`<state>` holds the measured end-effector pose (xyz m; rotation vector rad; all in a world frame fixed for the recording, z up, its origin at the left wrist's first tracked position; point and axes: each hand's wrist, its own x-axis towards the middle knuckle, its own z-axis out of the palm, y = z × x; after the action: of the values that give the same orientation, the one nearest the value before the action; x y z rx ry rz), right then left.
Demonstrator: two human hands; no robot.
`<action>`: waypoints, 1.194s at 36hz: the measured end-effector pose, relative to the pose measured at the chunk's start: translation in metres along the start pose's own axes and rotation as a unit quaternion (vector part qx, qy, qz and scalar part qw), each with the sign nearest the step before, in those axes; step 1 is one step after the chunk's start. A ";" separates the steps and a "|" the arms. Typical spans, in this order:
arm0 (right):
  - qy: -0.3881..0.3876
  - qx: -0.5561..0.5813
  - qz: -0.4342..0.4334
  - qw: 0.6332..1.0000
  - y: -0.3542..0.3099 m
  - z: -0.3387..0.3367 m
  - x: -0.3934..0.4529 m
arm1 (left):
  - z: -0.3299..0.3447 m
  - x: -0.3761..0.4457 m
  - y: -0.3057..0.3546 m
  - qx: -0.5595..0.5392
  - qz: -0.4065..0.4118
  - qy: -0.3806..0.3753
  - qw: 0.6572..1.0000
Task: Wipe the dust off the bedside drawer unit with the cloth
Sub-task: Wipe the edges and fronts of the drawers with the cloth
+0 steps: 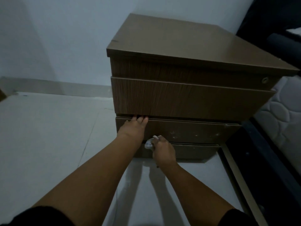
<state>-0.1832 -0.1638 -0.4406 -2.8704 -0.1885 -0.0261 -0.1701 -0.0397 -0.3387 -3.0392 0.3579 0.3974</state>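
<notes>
The brown wooden bedside drawer unit [187,98] stands on the floor against the wall, with several drawer fronts stacked under a flat top. My left hand [134,128] rests on the third drawer front, fingertips hooked under the lower edge of the larger drawer above. My right hand [163,151] is closed around a small crumpled white cloth [149,143], pressed at the gap between the third drawer and the bottom drawer. Pale specks mark the third drawer front to the right.
A bed with a white quilted mattress [280,124] and dark frame [260,152] sits right against the unit. A pale wall [65,38] is behind, with a skirting strip [57,87]. The light tiled floor [48,136] spreads to the left.
</notes>
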 end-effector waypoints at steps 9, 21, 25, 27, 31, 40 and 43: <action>0.173 0.003 -0.075 0.982 0.004 -0.055 -0.019 | -0.013 -0.011 0.004 -0.013 0.000 -0.018 1.000; 0.095 -0.003 0.005 0.995 0.030 -0.061 -0.003 | -0.024 0.008 0.041 0.006 0.046 -0.065 0.997; 0.053 0.001 0.024 0.998 0.036 -0.037 0.002 | -0.028 0.013 0.044 0.035 0.048 -0.086 0.994; 0.030 -0.004 0.033 0.999 0.038 -0.029 0.003 | -0.030 0.016 0.045 0.040 0.044 -0.099 0.993; -0.015 -0.027 0.055 0.998 0.042 -0.013 0.006 | -0.027 0.021 0.044 0.039 0.043 -0.098 0.993; -0.055 -0.018 0.079 0.995 0.046 -0.003 0.008 | -0.020 0.019 0.044 0.018 0.027 -0.085 0.996; -0.034 0.002 0.065 0.997 0.044 -0.008 0.001 | -0.024 0.019 0.043 0.031 0.032 -0.102 0.994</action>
<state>-0.1766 -0.2078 -0.4445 -2.8756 -0.0133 0.0955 -0.1564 -0.0878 -0.3217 -2.8981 0.4473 0.6822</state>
